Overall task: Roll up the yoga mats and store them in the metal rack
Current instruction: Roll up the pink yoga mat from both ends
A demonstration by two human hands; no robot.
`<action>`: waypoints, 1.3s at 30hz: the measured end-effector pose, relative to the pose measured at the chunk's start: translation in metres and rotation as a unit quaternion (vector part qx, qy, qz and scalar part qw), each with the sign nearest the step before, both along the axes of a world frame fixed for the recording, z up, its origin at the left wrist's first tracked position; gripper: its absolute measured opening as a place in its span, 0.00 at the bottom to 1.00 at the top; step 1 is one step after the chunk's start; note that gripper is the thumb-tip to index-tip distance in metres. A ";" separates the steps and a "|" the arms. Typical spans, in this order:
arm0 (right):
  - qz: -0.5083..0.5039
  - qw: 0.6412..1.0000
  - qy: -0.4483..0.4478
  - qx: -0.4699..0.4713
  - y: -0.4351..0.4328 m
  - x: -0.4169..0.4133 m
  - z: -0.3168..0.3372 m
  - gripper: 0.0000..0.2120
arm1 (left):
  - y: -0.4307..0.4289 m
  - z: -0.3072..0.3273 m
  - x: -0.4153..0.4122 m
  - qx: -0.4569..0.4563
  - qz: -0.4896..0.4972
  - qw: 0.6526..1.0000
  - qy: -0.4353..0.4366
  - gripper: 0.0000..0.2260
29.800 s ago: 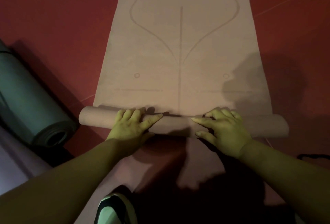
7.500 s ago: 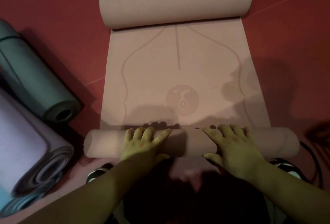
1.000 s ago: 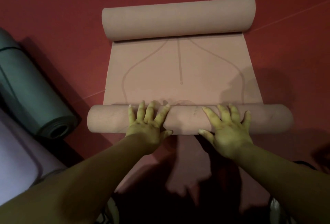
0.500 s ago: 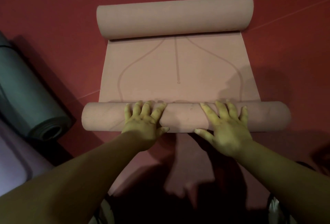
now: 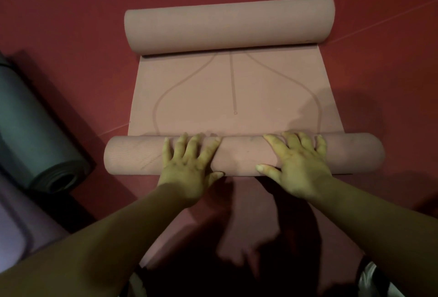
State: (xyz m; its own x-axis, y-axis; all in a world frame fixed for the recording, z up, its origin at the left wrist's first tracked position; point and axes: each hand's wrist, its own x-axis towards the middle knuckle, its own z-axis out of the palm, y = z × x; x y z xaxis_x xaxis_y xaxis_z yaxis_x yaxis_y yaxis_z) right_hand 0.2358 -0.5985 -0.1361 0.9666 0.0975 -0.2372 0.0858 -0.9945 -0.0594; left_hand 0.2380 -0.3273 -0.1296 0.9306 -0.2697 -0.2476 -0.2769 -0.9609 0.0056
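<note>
Pink roll (image 5: 244, 155) farther along (hands (image 5: 189, 168) flat)

A pink mat (image 5: 237, 97) lies on the red floor (image 5: 71, 12), its flat middle marked with curved lines. At twelve o'clock its far end is wound into a thick far roll (image 5: 227, 24), and at centre its near end forms the near roll (image 5: 241, 154). The left hand (image 5: 189, 164) and right hand (image 5: 301, 166) press on the near roll, fingers spread, side by side but apart. A rolled grey mat (image 5: 35, 131) lies at nine o'clock, a lilac mat (image 5: 14, 230) at eight
</note>
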 end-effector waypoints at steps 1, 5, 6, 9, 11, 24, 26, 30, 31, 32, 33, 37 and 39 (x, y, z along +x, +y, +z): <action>0.002 1.000 -0.006 0.001 0.000 -0.001 -0.001 0.42 | -0.001 -0.002 -0.001 0.000 0.005 1.000 -0.005 0.34; -0.002 1.000 0.008 0.003 -0.001 0.002 0.001 0.43 | -0.002 0.001 0.009 0.024 0.001 1.000 0.019 0.34; -0.003 1.000 0.011 0.001 -0.001 0.003 0.002 0.43 | -0.002 0.003 0.012 0.019 -0.004 1.000 0.021 0.34; 0.000 1.000 -0.001 -0.008 0.002 -0.002 0.001 0.43 | 0.001 0.005 0.024 -0.003 -0.001 0.999 0.042 0.33; 0.004 1.000 -0.011 -0.012 0.004 -0.006 -0.002 0.43 | 0.003 0.006 0.029 -0.003 -0.006 0.999 0.049 0.33; -0.010 1.000 0.008 -0.019 0.006 0.011 0.003 0.43 | 0.000 -0.003 0.013 0.014 -0.019 1.000 -0.019 0.35; -0.013 1.000 0.022 -0.018 0.005 0.015 0.005 0.41 | 0.000 -0.004 0.018 0.025 -0.012 1.000 -0.011 0.35; -0.009 0.999 0.041 -0.018 0.004 0.019 0.009 0.41 | 0.000 0.002 0.031 0.018 -0.017 1.000 0.014 0.35; -0.002 1.000 0.023 -0.021 0.005 0.016 0.008 0.41 | 0.001 0.002 0.034 0.013 -0.015 1.000 0.018 0.34; 0.004 1.000 0.004 -0.021 0.006 0.011 0.004 0.41 | 0.002 0.003 0.037 0.010 -0.015 1.000 0.023 0.34; 0.008 1.000 -0.008 -0.018 0.007 0.008 0.001 0.41 | 0.003 0.004 0.040 0.008 -0.016 0.999 0.028 0.34; 0.000 1.000 -0.005 -0.019 0.007 0.014 0.001 0.40 | 0.004 0.005 0.051 0.006 -0.030 0.999 0.038 0.35; 0.000 1.000 0.012 -0.021 0.006 0.022 0.005 0.41 | 0.004 0.006 0.056 0.006 -0.035 0.998 0.042 0.35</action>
